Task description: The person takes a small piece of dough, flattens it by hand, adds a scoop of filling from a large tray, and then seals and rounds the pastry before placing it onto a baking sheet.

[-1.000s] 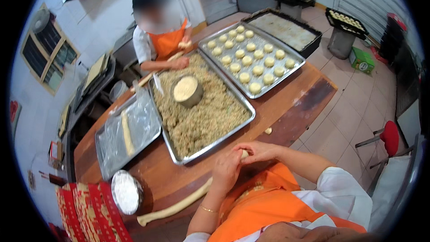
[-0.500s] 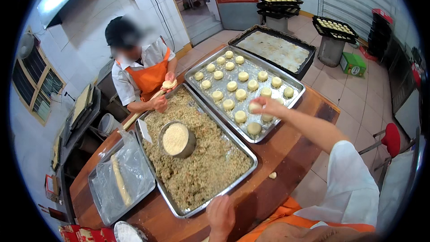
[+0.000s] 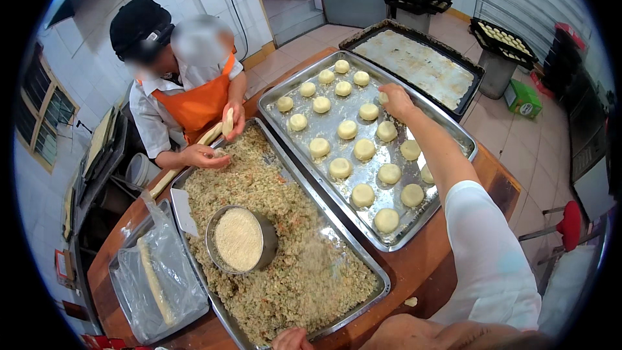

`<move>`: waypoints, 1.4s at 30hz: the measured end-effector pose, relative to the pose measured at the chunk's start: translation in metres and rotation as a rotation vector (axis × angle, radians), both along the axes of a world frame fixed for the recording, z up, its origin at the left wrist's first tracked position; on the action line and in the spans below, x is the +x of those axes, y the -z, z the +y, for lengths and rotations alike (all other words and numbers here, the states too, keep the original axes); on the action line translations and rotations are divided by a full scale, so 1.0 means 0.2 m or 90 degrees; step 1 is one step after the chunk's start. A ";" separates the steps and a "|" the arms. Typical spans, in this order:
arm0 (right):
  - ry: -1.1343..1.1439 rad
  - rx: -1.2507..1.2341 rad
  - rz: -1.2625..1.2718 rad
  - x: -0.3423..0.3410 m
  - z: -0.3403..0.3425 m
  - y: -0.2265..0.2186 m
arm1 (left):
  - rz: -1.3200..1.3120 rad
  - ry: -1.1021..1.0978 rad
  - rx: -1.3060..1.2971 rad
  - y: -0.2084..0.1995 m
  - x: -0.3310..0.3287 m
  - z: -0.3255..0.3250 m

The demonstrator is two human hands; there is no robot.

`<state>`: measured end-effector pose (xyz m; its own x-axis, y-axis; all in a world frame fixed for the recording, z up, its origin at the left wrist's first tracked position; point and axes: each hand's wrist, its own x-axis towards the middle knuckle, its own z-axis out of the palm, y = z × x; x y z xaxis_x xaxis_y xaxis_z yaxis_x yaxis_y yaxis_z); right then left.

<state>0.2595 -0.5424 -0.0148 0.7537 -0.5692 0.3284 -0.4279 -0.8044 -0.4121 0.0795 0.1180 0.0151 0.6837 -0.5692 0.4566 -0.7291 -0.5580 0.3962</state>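
Above the metal baking tray (image 3: 298,177) on the right, my right hand (image 3: 399,104) reaches to its far side. Its fingers are closed on a round pale dough cake (image 3: 383,98), mostly hidden by the hand. Several flattened dough cakes (image 3: 364,150) sit spaced in loose rows on this tray. At the lower edge of the view only the fingers of my left hand (image 3: 293,339) show. They lie at the near rim of the tray of crumbly filling (image 3: 383,283) and hold nothing that I can see.
In the filling stands a metal pot of pale crumbs (image 3: 238,240). A co-worker (image 3: 194,104) across the table handles a dough roll. A plastic-covered tray (image 3: 133,314) holds another roll at left. Beyond lies a dark-rimmed baking pan (image 3: 414,65). A red stool (image 3: 569,225) stands right.
My right hand has moved farther across the tray with the dough cake. My left hand has dropped toward the lower edge. The view has shifted, and the co-worker leans closer over the filling tray.
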 end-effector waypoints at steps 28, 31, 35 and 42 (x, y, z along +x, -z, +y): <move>-0.638 0.357 0.023 -1.55 2.77 -0.19 | 0.160 -0.149 0.149 0.02 -0.73 0.84; -0.689 0.112 -0.059 -1.53 2.97 -0.18 | 0.129 -0.122 0.069 0.05 -0.70 0.84; -0.760 0.064 0.046 -1.49 3.07 -0.14 | 0.130 -0.078 0.034 0.07 -0.66 0.81; -0.737 0.227 0.369 -1.48 3.13 -0.32 | 0.108 -0.069 0.046 0.12 -0.67 0.77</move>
<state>-0.0358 0.0833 0.0485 0.8352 0.4987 -0.2320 0.2376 -0.7075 -0.6655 -0.0540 0.2729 -0.0080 0.8062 -0.5156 0.2903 -0.5897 -0.6604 0.4649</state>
